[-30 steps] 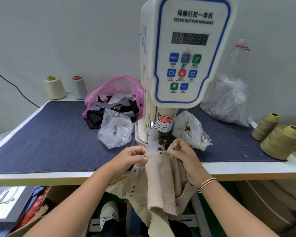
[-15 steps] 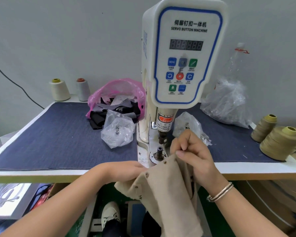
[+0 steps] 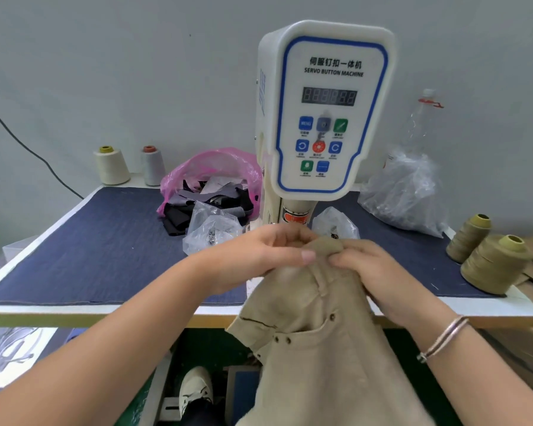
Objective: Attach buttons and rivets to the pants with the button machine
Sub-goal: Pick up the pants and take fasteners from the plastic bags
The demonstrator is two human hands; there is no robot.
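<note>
The white servo button machine stands at the table's front middle. Its punch and die are hidden behind my hands. Beige pants hang from the table edge down towards the floor, with small dark rivets showing at a pocket corner. My left hand grips the top fold of the pants from the left, thumb pressed on the cloth. My right hand pinches the same fold from the right, just in front of the machine's column.
A blue denim mat covers the table. Behind it lie a pink bag of fabric scraps, clear bags of hardware, a large crumpled clear bag and thread cones at left and right. A shoe rests below.
The pants have come off the machine's die and been lifted towards me. Both hands moved together onto the top fold, now covering the die.
</note>
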